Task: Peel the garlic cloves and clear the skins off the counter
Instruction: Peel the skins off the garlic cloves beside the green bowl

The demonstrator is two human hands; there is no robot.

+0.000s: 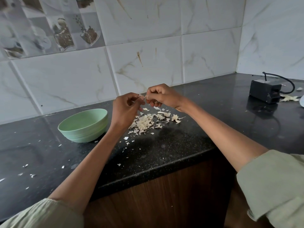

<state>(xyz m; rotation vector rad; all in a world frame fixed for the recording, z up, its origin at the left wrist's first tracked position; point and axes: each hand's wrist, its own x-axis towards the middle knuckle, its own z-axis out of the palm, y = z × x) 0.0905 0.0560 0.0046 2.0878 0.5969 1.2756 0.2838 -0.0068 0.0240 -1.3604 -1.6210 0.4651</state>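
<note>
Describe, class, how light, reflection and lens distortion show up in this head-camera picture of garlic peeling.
Head view: soft, even daylight; the glossy black counter mirrors the black box and the wall tiles; the hands cast a faint shadow by the garlic skins; wide-angle bending curves the tile lines and counter edge; fingertips slightly blurred.

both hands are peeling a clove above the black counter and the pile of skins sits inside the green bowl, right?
Not quite: the head view shows the pile of papery garlic skins lying on the black stone counter, right of the pale green bowl, not inside it. The rest holds.

Both hands raised close together, left hand [125, 111] and right hand [162, 96], fingers curled and pinching.
</note>
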